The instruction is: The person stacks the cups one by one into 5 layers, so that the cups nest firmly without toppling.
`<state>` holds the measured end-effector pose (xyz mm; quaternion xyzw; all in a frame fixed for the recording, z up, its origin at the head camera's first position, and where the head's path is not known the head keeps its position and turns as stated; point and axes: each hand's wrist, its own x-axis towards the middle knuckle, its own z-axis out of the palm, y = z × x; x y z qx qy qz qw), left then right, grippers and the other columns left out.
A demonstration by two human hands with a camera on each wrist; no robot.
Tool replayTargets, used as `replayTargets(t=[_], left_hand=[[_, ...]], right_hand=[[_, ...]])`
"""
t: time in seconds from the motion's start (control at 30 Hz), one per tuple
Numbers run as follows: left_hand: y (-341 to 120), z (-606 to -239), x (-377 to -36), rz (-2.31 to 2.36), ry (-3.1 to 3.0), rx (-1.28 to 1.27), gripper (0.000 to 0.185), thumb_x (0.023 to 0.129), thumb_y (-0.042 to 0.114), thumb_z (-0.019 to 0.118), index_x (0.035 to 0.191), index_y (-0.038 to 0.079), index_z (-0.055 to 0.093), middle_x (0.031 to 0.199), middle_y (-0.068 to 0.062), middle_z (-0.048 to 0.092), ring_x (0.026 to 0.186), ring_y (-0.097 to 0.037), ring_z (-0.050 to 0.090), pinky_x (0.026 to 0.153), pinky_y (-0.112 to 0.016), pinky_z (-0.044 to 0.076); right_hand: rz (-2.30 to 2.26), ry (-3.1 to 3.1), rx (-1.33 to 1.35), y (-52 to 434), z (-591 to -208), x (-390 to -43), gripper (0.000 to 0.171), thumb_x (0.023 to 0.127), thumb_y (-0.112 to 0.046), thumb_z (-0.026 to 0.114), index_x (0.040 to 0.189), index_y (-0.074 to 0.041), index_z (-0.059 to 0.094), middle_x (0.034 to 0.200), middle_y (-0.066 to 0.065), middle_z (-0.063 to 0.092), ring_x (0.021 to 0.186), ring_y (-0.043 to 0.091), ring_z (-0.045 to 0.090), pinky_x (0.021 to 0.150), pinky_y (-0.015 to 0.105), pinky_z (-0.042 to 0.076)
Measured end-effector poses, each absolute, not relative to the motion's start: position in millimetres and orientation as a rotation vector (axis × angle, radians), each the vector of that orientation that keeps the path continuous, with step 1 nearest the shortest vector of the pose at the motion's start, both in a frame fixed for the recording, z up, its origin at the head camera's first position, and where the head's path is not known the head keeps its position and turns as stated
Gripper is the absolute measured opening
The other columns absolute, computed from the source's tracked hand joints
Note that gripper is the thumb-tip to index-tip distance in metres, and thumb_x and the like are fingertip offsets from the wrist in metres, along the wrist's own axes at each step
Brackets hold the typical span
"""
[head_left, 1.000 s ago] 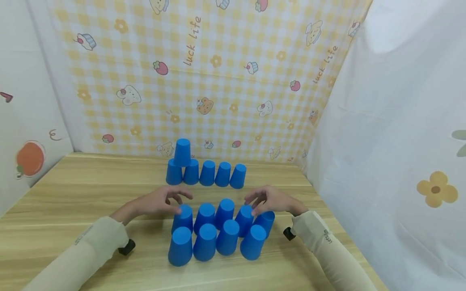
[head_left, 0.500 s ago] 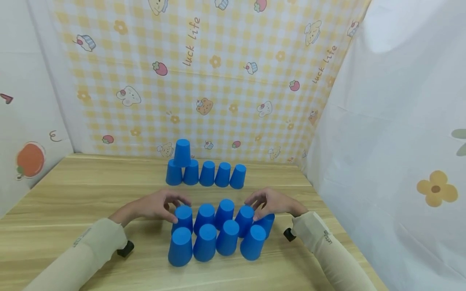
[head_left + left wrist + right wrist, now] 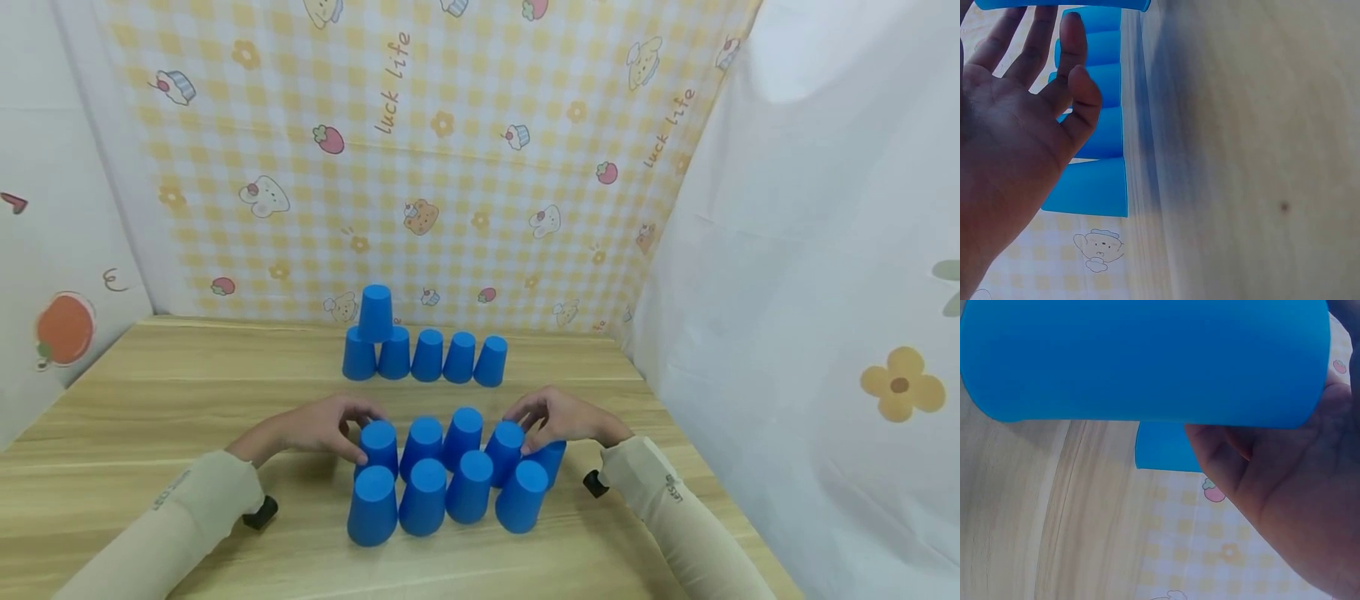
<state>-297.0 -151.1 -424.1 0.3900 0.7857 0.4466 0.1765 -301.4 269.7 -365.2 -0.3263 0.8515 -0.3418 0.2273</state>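
Two groups of upturned blue plastic cups stand on the pale wooden bench (image 3: 150,392). The far row (image 3: 426,357) carries one stacked cup (image 3: 375,313) over its left end. Nearer than that row stands a near cluster (image 3: 450,475) of nine cups: five behind, four in front.

The left hand (image 3: 322,427) rests against the cluster's back-left cup (image 3: 378,446), fingers loosely curved round its side; the left wrist view shows the fingers fairly straight, so this reads as a touch, not a firm grip. The right hand (image 3: 558,419) curls round the back-right cup (image 3: 551,458); in the right wrist view that cup (image 3: 1147,359) fills the frame against the palm.

The step in hand looks like taking the two end cups of the cluster. The next move, I judge, calls for lifting them straight up without nudging their neighbours.

The right fingertips are hidden behind the cups, and both wrist views are blurred and cropped.
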Motion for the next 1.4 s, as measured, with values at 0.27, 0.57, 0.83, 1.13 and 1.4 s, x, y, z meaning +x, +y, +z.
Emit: replayTargets(t=[0.27,0.57,0.83,1.13,1.4], left_hand=[[-151,-421,-295,1.255,2.289,1.072,0.044,0.086,0.026,0.077,0.126,0.015,0.062,0.116,-0.002,0.064,0.109,-0.029,0.057,0.087,-0.043,0.049],[-145,-415,-299,1.248,2.429,1.024,0.051,0.086,0.031,0.078,0.13,0.013,0.06,0.115,0.0,0.066,0.107,-0.024,0.058,0.085,-0.042,0.05],[-144,-413,-303,1.282,2.491,0.933,0.053,0.086,0.031,0.078,0.131,0.01,0.06,0.113,-0.003,0.065,0.107,-0.025,0.056,0.084,-0.042,0.051],[-136,-411,-305,1.322,2.6,0.757,0.057,0.085,0.04,0.078,0.131,0.013,0.061,0.118,-0.006,0.062,0.107,-0.026,0.055,0.081,-0.039,0.052],[-130,-410,-305,1.409,2.689,0.61,0.062,0.084,0.04,0.079,0.132,0.007,0.058,0.116,-0.011,0.062,0.105,-0.028,0.057,0.078,-0.038,0.055]], right_hand=[[-0.943,2.349,-0.892,269,-365,-301,0.039,0.084,-0.022,0.08,0.121,-0.016,0.069,0.116,-0.002,0.07,0.106,0.021,0.065,0.089,0.043,0.053],[-0.953,2.35,-0.89,271,-367,-302,0.037,0.084,-0.022,0.08,0.119,-0.016,0.07,0.115,-0.001,0.07,0.107,0.023,0.065,0.089,0.045,0.052],[-0.977,2.359,-0.882,271,-367,-304,0.037,0.085,-0.021,0.08,0.119,-0.016,0.069,0.117,0.0,0.069,0.108,0.023,0.064,0.089,0.045,0.053],[-0.998,2.407,-0.853,271,-362,-302,0.039,0.084,-0.025,0.08,0.12,-0.012,0.068,0.116,0.003,0.07,0.107,0.025,0.065,0.088,0.046,0.054],[-1.052,2.407,-0.837,270,-361,-303,0.04,0.086,-0.02,0.077,0.122,-0.008,0.066,0.117,0.007,0.069,0.105,0.026,0.067,0.087,0.045,0.055]])
